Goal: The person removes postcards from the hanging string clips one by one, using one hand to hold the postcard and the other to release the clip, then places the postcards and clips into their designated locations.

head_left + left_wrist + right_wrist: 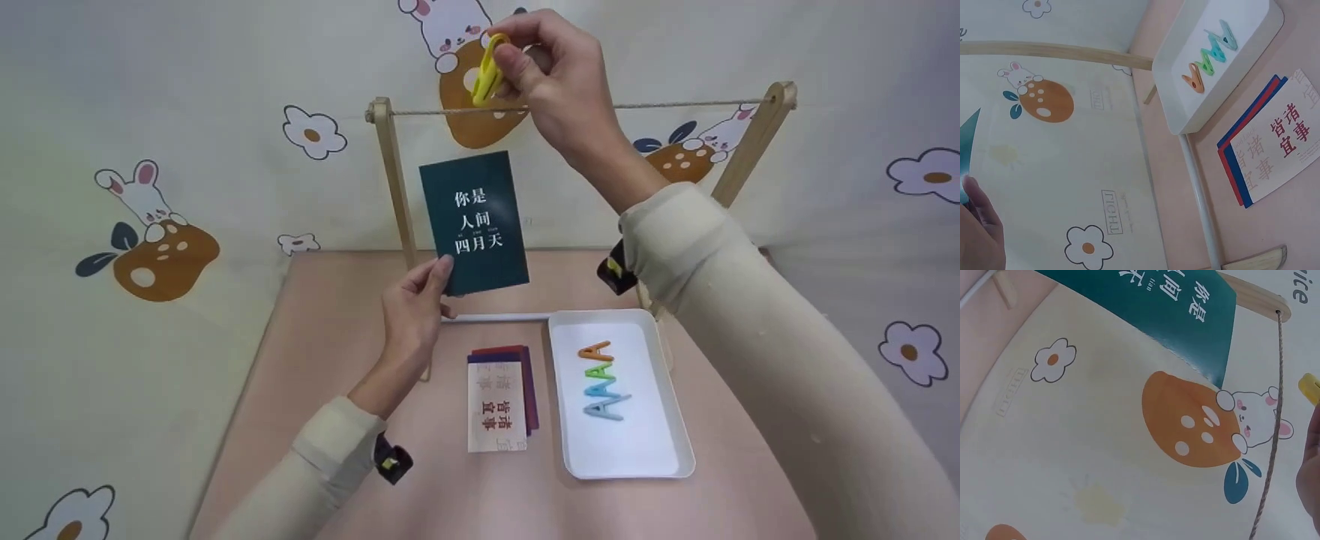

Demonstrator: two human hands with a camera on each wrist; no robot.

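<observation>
A dark green card [480, 225] with white characters is pinched at its lower left corner by my left hand [412, 304]. It hangs slightly tilted below the rope [427, 112] and apart from it. My right hand [559, 75] pinches a yellow clothespin [489, 71] just above the rope. In the right wrist view the clothespin [1310, 388] shows only in part at the right edge, beside the rope [1275, 439]. The left wrist view shows just a sliver of the green card [968, 146] at its left edge.
Two wooden posts [397, 180] hold the rope, with a white bar [499, 318] low between them. On the pink table [330, 420] lie a stack of cards [497, 405], a cream one on top, and a white tray [630, 450] with several coloured clothespins [600, 371]. A patterned cloth [225, 90] hangs behind.
</observation>
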